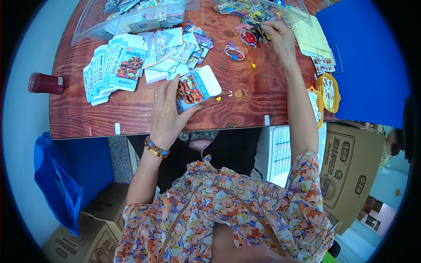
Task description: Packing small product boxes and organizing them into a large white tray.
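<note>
My left hand (165, 110) holds a small blue and white printed paper box (196, 87) against the wooden table (79, 116), near its front edge. The box has cartoon figures on it and its white flap points to the right. My right hand (279, 36) reaches to the far side of the table and its fingers pinch into a heap of small colourful trinkets and cords (251, 33). A bead bracelet (155, 149) sits on my left wrist.
A fanned stack of flat blue box blanks (115, 65) lies at left, loose cards (175, 48) beside it. Clear plastic trays (131, 19) stand at the back. Yellow paper sheets (312, 37), yellow baskets (329, 91), a red bottle (44, 83), cardboard boxes (351, 162) and a blue bag (57, 184) surround the table.
</note>
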`<action>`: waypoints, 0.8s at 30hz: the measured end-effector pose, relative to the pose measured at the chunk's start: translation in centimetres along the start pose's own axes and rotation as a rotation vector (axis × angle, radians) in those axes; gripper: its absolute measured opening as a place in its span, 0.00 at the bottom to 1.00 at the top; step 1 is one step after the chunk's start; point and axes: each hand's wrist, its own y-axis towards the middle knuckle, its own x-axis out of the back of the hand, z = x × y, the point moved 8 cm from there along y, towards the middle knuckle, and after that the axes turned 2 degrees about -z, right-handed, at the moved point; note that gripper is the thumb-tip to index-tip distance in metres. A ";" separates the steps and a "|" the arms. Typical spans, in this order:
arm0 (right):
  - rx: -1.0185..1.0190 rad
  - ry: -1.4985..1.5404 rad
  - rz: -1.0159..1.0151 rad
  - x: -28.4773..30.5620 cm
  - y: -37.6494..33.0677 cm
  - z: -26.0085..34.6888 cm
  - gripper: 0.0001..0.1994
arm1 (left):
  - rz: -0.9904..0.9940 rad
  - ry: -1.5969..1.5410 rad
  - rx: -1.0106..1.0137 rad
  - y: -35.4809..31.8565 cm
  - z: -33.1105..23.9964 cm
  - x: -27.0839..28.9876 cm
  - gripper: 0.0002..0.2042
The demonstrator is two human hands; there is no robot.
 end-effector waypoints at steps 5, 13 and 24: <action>-0.182 0.231 0.216 0.7 -0.6 0.1 0.11 | -0.008 -0.013 -0.080 1.0 -1.3 -0.7 0.41; -0.256 0.240 0.673 -1.6 -6.4 2.8 0.13 | 0.031 -0.031 -0.087 0.2 -0.6 -0.6 0.41; -0.220 -0.211 0.294 -0.9 -3.5 -0.7 0.12 | 0.037 -0.013 -0.073 -0.1 -0.9 -0.6 0.42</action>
